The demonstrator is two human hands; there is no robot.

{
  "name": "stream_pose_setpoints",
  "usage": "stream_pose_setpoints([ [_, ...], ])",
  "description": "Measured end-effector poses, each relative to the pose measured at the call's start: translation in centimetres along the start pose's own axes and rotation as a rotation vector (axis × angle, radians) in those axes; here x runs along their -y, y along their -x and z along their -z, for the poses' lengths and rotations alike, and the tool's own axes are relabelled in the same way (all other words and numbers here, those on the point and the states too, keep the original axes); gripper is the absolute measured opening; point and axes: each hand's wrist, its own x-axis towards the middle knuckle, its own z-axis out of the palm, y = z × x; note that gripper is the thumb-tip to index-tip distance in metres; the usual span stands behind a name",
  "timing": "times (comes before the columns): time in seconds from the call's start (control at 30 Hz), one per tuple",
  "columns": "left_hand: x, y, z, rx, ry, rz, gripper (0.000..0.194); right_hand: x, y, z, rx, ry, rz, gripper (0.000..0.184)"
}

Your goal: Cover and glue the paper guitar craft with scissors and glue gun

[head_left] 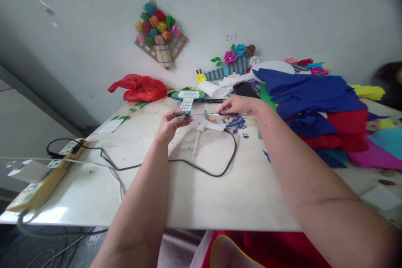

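My left hand (172,124) is closed, thumb and fingers pinching the blue-and-green lower end of a craft piece (187,102) with a white, dark-lined grid and a green oval top. In my right hand (235,104) is a thin tool with a metal shaft and a black handle (228,114), pointing left. Its metal tip reaches close to my left fingertips; whether it touches the piece cannot be made out. Just below both hands, a white glue gun (207,124) rests on the table, nozzle end partly behind the tool. Blue scraps (237,123) lie beside it.
A black cord (201,168) loops from the glue gun to a yellow power strip (47,180). At right sits a pile of blue cloth-like sheets (314,96) over red ones. A red plastic bag (141,88) and green leaf cutouts (124,117) are at left.
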Motion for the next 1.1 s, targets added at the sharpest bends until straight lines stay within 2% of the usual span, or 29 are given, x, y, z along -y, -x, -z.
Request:
stream_pose_setpoints([
  [0.4,0.0,0.3,1.1,-0.08,-0.009,0.016,0.023,0.1,0.1,0.0,0.013,0.015,0.03,0.036],
  [0.7,0.0,0.2,1.4,-0.144,0.019,0.001,0.021,1.0,-0.9,-1.8,0.016,-0.016,0.061,0.037],
  [1.1,0.1,0.2,1.7,-0.147,0.047,-0.026,0.022,0.5,-1.4,-1.9,-0.006,-0.055,0.105,0.039],
])
